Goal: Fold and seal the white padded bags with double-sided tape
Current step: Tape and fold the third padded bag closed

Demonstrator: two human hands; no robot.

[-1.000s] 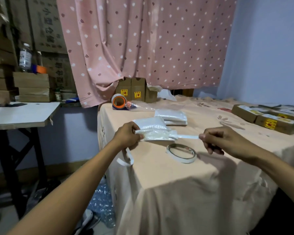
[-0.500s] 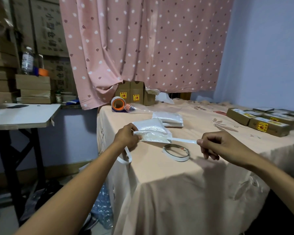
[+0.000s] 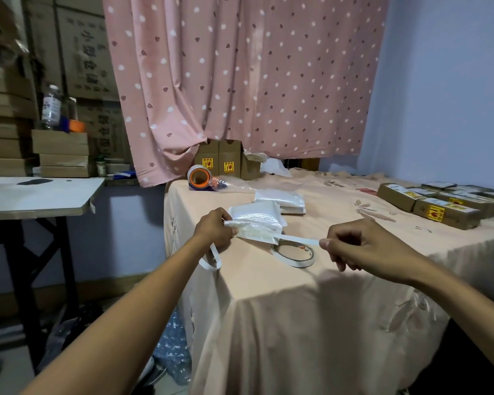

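My left hand [image 3: 216,228] pinches the folded padded bag [image 3: 255,223] at its edge, while my right hand [image 3: 360,246] grips a white strip [image 3: 297,239] running off the bag. I judge this bag mid-seal; the stack of bags [image 3: 280,199] beyond my hands looks undone.

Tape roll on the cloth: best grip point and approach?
Pinch the tape roll at its near-right rim, from above. It lies flat as a thin open ring, so one finger fits inside; the padded bag and the right hand's strip crowd its far side.
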